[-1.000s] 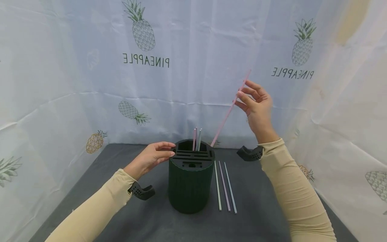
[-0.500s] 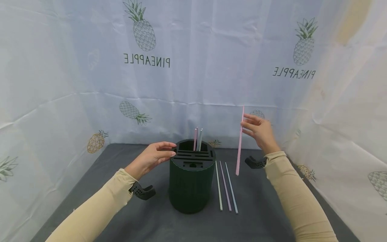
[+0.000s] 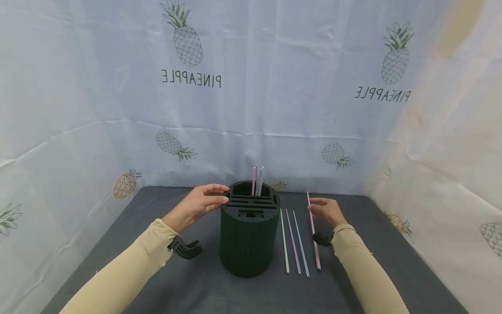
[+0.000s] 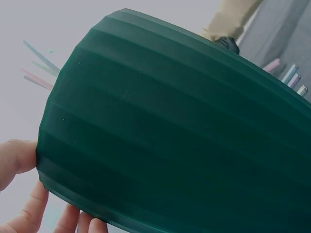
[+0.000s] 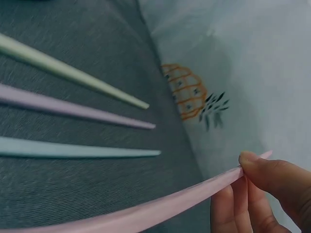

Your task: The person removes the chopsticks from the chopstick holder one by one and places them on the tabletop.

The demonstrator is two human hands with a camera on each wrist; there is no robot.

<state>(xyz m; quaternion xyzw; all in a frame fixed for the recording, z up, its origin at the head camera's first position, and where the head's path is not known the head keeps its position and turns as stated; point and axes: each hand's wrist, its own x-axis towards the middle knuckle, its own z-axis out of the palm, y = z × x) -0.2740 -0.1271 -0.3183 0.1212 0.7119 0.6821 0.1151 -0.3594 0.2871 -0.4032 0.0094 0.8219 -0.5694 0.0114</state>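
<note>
Right hand point(image 3: 325, 209) pinches the pink straw's point(image 3: 313, 233) far end, lying lengthwise right of the green holder point(image 3: 249, 244); left hand point(image 3: 198, 204) rests spread on its rim.

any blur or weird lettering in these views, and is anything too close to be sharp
Head view: even soft light, sharp, but the PINEAPPLE print reads mirrored. Left wrist view: the green holder fills the frame, slightly soft. Right wrist view: the pink straw and the right hand's fingertips are close and blurred.
</note>
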